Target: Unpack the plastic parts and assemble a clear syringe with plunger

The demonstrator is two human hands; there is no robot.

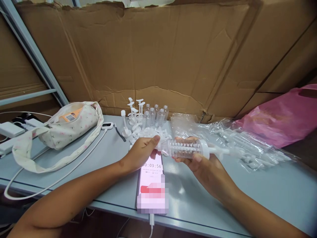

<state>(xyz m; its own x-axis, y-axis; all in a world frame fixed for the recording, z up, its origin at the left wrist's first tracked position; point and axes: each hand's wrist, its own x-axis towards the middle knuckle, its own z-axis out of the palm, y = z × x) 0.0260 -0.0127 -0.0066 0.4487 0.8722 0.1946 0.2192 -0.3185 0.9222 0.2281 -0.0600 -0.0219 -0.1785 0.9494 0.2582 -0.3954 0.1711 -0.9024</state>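
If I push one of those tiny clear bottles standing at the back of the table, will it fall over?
Probably yes. The small clear bottles stand upright, tall and narrow, and look empty, so likely light and easy to tip. They stand packed together, so one falling might knock its neighbours. Being round, a fallen one could roll across the smooth grey table.

Both forearms angle inward, left hand [143,149] and right hand [198,162] curled closed.
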